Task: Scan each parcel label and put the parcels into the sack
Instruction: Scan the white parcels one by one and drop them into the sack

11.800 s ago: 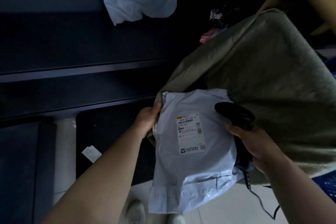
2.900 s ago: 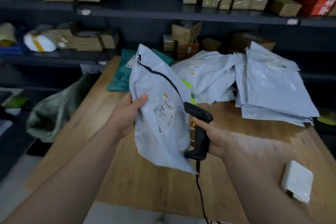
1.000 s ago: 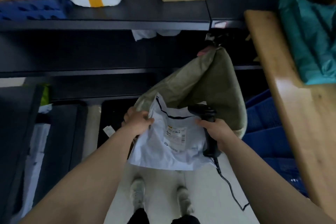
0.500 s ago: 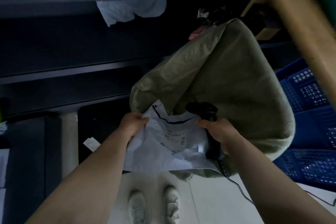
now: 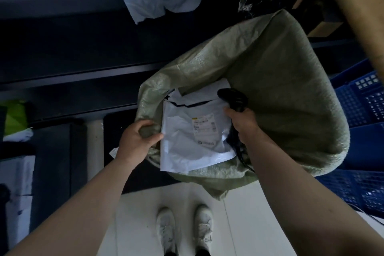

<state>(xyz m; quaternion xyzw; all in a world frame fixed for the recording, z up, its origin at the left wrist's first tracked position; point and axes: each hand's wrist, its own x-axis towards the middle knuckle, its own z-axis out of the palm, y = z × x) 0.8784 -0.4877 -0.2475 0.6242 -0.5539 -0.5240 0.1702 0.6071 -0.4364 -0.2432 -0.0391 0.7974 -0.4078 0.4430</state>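
Dark shelving (image 5: 83,72) is backing a pale floor (image 5: 145,203), where a green sack (image 5: 291,100) is standing open beside blue crates (image 5: 363,110). The left hand (image 5: 137,141) is holding the sack's near rim, its grip curled round the fabric. The right hand (image 5: 243,122) is carrying a black scanner (image 5: 232,97), its grip wrapping the handle. The white parcel (image 5: 193,147) is lying label (image 5: 204,131) up in the sack mouth, over a second parcel (image 5: 207,89). Judgement: this parcel is going in, and any remaining parcels are not showing.
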